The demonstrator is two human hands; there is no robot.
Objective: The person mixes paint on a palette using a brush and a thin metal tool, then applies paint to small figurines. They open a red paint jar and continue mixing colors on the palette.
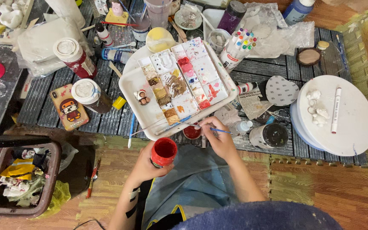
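My left hand [143, 167] holds an open jar of red paint [163, 152] just off the near edge of the low dark slatted table. My right hand [218, 137] grips a thin blue-handled brush [209, 129], its tip by the near rim of the white tray [133, 87]. On the tray lies a square white palette [179, 79] with wells of brown, ochre, red and pink paint. A small painted figure [142, 97] sits on the tray to the palette's left. A red jar lid [191, 132] lies under my right hand.
Two white-capped paint jars [76, 57] and a phone in a cartoon case [68, 106] lie left of the tray. Marker cup [237, 48], dark jar [270, 136] and round white board with small white figures and a marker [341, 115] to the right. Brown waste bin [20, 179] on the floor left.
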